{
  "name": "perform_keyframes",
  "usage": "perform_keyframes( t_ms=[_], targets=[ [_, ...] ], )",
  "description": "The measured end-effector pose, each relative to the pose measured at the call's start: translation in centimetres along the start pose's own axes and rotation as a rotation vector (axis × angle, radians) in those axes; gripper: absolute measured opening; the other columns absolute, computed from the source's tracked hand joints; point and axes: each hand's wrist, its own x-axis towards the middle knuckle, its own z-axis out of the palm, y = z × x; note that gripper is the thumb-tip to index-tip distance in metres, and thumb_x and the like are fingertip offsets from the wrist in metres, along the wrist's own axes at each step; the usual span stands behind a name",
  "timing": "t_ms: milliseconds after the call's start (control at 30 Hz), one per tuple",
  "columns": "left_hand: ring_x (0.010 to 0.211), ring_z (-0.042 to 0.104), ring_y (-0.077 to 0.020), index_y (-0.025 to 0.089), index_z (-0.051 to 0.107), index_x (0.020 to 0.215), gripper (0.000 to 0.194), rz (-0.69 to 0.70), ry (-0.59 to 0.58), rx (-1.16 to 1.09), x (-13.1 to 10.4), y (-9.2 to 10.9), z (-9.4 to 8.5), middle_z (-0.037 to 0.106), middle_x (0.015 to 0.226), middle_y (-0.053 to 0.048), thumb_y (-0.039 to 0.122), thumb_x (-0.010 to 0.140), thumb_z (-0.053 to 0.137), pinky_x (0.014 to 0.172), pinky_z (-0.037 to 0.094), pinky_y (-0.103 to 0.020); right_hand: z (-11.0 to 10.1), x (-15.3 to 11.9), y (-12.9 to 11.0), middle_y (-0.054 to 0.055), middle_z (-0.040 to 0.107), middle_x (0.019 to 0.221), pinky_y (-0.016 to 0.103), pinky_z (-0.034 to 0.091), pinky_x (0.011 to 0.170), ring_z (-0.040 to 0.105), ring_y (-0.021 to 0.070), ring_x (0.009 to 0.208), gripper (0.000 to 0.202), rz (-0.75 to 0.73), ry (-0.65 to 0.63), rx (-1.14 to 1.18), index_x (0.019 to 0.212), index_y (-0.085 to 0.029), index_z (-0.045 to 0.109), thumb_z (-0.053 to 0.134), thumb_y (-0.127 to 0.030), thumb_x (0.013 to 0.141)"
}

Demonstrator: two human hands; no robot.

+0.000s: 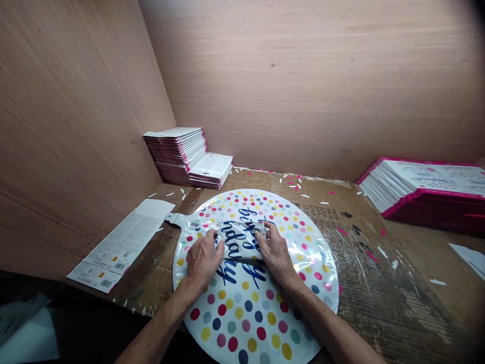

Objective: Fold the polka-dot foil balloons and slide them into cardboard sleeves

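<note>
A flat round foil balloon (261, 323), white with coloured dots and dark blue script lettering, lies in front of me with its filling neck pointing left. On its middle is a folded foil balloon (240, 242), a small packet with the same lettering. My left hand (202, 258) grips the packet's left end, thumb on top. At the right end, my right hand (276, 250) holds it between thumb and fingers. The undersides of both grips are hidden. Whether more balloons lie beneath the flat one, I cannot tell.
Printed card stacks (176, 151) stand in the back left corner; another stack of pink-edged cards (428, 187) is at right. A printed card strip (121, 247) lies at left. Paper scraps dot the cardboard surface (364, 293). Wooden panels (295, 86) rise behind and left.
</note>
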Motion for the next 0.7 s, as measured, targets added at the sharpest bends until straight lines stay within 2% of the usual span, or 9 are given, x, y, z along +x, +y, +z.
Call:
perform_keyframes(
  t_ms=[67, 133, 200, 233, 333, 400, 500, 567, 700],
  targets=[
    [0.104, 0.065, -0.0297, 0.008, 0.047, 0.136, 0.047, 0.065, 0.155, 0.06, -0.5, 0.7, 0.6, 0.067, 0.117, -0.02, 0.028, 0.094, 0.043, 0.085, 0.052, -0.04, 0.3, 0.6, 0.0, 0.011, 0.068, 0.101, 0.036, 0.05, 0.08, 0.064, 0.0253, 0.093, 0.043, 0.018, -0.002, -0.05, 0.127, -0.015, 0.05, 0.042, -0.04, 0.092],
    [0.125, 0.054, -0.0327, 0.009, 0.04, 0.143, 0.054, 0.232, 0.26, 0.107, -1.2, 1.1, 1.5, 0.053, 0.139, -0.021, 0.032, 0.095, 0.041, 0.099, 0.046, -0.045, 0.5, 1.1, 0.0, 0.013, 0.068, 0.106, 0.037, 0.049, 0.085, 0.063, 0.0257, 0.098, 0.041, -0.008, 0.008, -0.126, 0.125, -0.014, 0.05, 0.043, -0.035, 0.091],
    [0.137, 0.04, -0.0355, 0.012, 0.044, 0.142, 0.056, 0.371, 0.237, 0.154, -1.7, 1.1, 2.4, 0.045, 0.148, -0.019, 0.042, 0.094, 0.042, 0.109, 0.036, -0.051, 0.6, 1.3, -0.1, 0.013, 0.068, 0.106, 0.036, 0.049, 0.085, 0.064, 0.0251, 0.097, 0.04, -0.059, 0.002, -0.189, 0.127, -0.013, 0.049, 0.042, -0.033, 0.092],
    [0.139, 0.037, -0.0364, 0.012, 0.045, 0.141, 0.059, 0.391, 0.199, 0.175, -1.9, 0.9, 2.9, 0.044, 0.148, -0.018, 0.047, 0.094, 0.043, 0.111, 0.032, -0.054, 0.6, 1.2, -0.2, 0.014, 0.068, 0.106, 0.036, 0.049, 0.083, 0.064, 0.025, 0.096, 0.041, -0.094, 0.001, -0.228, 0.127, -0.013, 0.048, 0.042, -0.034, 0.093],
    [0.141, 0.032, -0.0376, 0.009, 0.045, 0.142, 0.065, 0.335, 0.134, 0.202, -2.1, 0.3, 3.8, 0.041, 0.15, -0.02, 0.052, 0.093, 0.042, 0.113, 0.028, -0.055, 0.1, 0.0, -0.4, 0.014, 0.066, 0.105, 0.034, 0.048, 0.074, 0.063, 0.0258, 0.092, 0.039, -0.194, 0.029, -0.413, 0.12, -0.015, 0.053, 0.04, -0.043, 0.096],
    [0.143, 0.028, -0.0378, 0.008, 0.043, 0.143, 0.067, 0.317, 0.123, 0.198, -2.1, 0.1, 4.1, 0.038, 0.151, -0.02, 0.052, 0.093, 0.041, 0.114, 0.026, -0.055, -0.2, -1.0, -0.4, 0.01, 0.065, 0.094, 0.032, 0.045, 0.067, 0.063, 0.0247, 0.083, 0.036, -0.207, 0.005, -0.533, 0.1, -0.019, 0.059, 0.042, -0.051, 0.095],
    [0.143, 0.027, -0.0382, 0.007, 0.043, 0.143, 0.068, 0.318, 0.128, 0.192, -2.0, 0.0, 4.1, 0.037, 0.152, -0.021, 0.052, 0.093, 0.04, 0.115, 0.025, -0.056, -0.4, -2.2, -0.3, 0.005, 0.062, 0.079, 0.03, 0.039, 0.06, 0.059, 0.0212, 0.071, 0.034, -0.162, -0.08, -0.576, 0.077, -0.022, 0.056, 0.048, -0.052, 0.093],
    [0.143, 0.027, -0.0379, 0.007, 0.042, 0.143, 0.068, 0.319, 0.131, 0.192, -2.1, 0.1, 4.1, 0.036, 0.152, -0.021, 0.052, 0.093, 0.038, 0.115, 0.025, -0.055, -0.5, -2.4, -0.2, 0.004, 0.062, 0.078, 0.029, 0.039, 0.061, 0.059, 0.0204, 0.072, 0.029, -0.125, -0.109, -0.499, 0.078, -0.022, 0.056, 0.051, -0.047, 0.092],
    [0.144, 0.026, -0.0369, 0.008, 0.041, 0.144, 0.067, 0.335, 0.127, 0.178, -2.1, 0.0, 4.2, 0.034, 0.153, -0.021, 0.051, 0.094, 0.039, 0.115, 0.024, -0.055, -1.0, -2.1, 0.0, -0.001, 0.062, 0.071, 0.027, 0.041, 0.061, 0.059, 0.0183, 0.068, 0.023, -0.005, -0.163, -0.277, 0.096, -0.022, 0.059, 0.054, -0.044, 0.089]
  ],
)
